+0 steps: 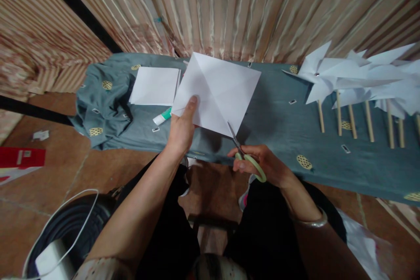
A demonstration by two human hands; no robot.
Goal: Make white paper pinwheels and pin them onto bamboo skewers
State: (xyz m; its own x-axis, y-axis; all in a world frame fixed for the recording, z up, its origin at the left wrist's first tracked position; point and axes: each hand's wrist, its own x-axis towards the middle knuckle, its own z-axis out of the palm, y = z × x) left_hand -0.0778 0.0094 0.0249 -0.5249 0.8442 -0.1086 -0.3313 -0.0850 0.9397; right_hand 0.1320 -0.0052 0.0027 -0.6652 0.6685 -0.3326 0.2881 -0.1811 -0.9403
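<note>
A square sheet of white paper (226, 87) with diagonal creases is held up over the cloth-covered table. My left hand (183, 127) grips its lower left corner, thumb on top and the other fingers hidden underneath. In my right hand (259, 162) is a pair of scissors (254, 168) with pale green handles. Their blades reach over the paper's near corner, along the crease; whether they have cut into it is hard to see. Left of the sheet lie a stack of white paper (155, 85) and a green and white glue stick (162, 116).
Several white paper pinwheels (344, 72) on wooden sticks lie at the table's right end. The table's grey-green cloth (275, 127) is bunched at the left. Behind hangs a pleated curtain (229, 13). A dark round tub (78, 223) with a white cable stands at lower left.
</note>
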